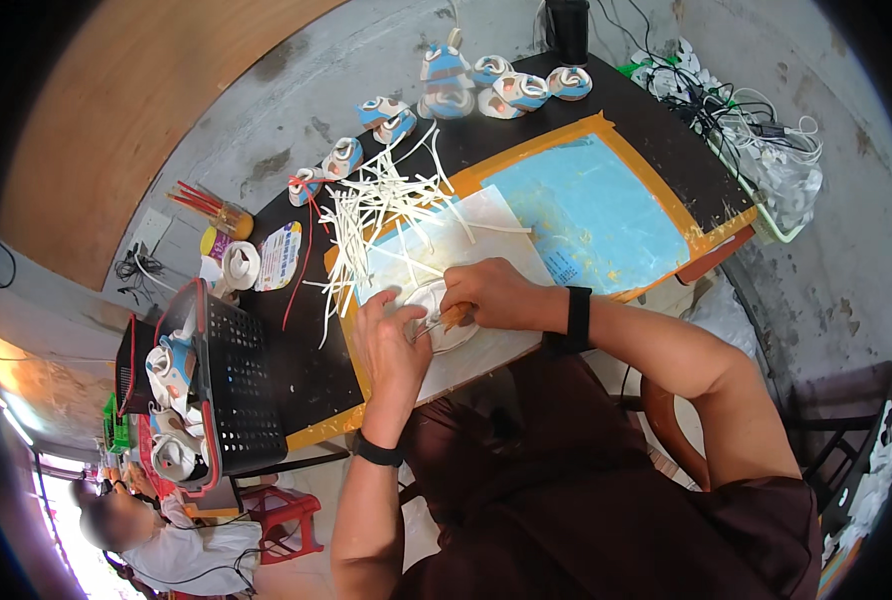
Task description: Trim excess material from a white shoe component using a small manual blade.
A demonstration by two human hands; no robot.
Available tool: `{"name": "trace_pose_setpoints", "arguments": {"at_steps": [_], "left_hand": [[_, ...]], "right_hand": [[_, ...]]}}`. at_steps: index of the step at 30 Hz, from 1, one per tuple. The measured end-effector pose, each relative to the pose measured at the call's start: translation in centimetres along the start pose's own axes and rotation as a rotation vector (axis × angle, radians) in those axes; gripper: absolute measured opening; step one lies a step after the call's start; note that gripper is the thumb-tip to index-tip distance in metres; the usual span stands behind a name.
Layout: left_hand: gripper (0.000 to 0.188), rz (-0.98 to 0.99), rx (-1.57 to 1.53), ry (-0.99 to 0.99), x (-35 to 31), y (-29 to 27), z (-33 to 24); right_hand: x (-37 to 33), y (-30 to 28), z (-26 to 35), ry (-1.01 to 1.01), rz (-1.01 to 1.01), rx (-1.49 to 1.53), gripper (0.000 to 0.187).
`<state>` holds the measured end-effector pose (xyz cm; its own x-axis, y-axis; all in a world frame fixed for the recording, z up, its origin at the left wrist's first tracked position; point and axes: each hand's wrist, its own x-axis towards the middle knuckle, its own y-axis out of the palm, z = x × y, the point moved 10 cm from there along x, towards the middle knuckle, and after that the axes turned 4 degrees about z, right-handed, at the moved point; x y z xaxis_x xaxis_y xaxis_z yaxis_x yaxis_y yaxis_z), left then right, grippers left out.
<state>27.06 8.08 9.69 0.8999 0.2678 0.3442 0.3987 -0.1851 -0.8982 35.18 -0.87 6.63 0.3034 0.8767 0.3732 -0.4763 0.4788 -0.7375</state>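
Observation:
Closed around the wooden handle of an awl-like tool (456,316), my right hand (496,292) points its thin metal shaft toward my left hand (391,335). My left fingers pinch the left edge of a rounded white piece (454,338), whose kind I cannot make out. The piece lies on a pale board (506,350) at the table's near edge, partly hidden by both hands. Just beyond the hands spreads a loose pile of white cord-like strips (391,190), some reaching onto the board.
A blue mat (606,210) edged with yellow tape covers part of the dark table (301,360). Small white, blue and brown shoe-like pieces (521,92) stand along the back. At left are a black basket (236,375), a tape roll (241,265) and a jar (231,220) holding red sticks.

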Motion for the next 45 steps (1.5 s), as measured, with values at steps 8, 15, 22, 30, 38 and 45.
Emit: {"name": "trace_pose_setpoints", "arguments": {"at_steps": [8,15,22,30,38,45], "left_hand": [[0.014,0.088,0.011,0.052,2.0,1.5,0.0],[0.014,0.109,0.043,0.026,2.9,2.5,0.2],[0.012,0.201,-0.092,0.05,2.8,3.7,1.1],[0.01,0.091,-0.092,0.009,1.9,2.5,0.3],[0.013,0.107,0.14,0.14,2.4,2.8,-1.3],[0.009,0.14,-0.163,-0.016,1.8,2.8,1.7]], "right_hand": [[-0.1,0.2,-0.4,-0.047,0.055,0.026,0.029],[-0.2,0.4,-2.6,0.014,0.026,0.232,0.042],[-0.1,0.6,-2.6,0.027,0.027,0.226,0.04],[-0.2,1.5,-1.5,0.021,0.176,0.064,0.039],[0.0,2.3,-1.5,0.003,0.248,-0.036,0.038],[-0.2,2.6,-0.9,-0.037,0.301,-0.09,0.046]]}}
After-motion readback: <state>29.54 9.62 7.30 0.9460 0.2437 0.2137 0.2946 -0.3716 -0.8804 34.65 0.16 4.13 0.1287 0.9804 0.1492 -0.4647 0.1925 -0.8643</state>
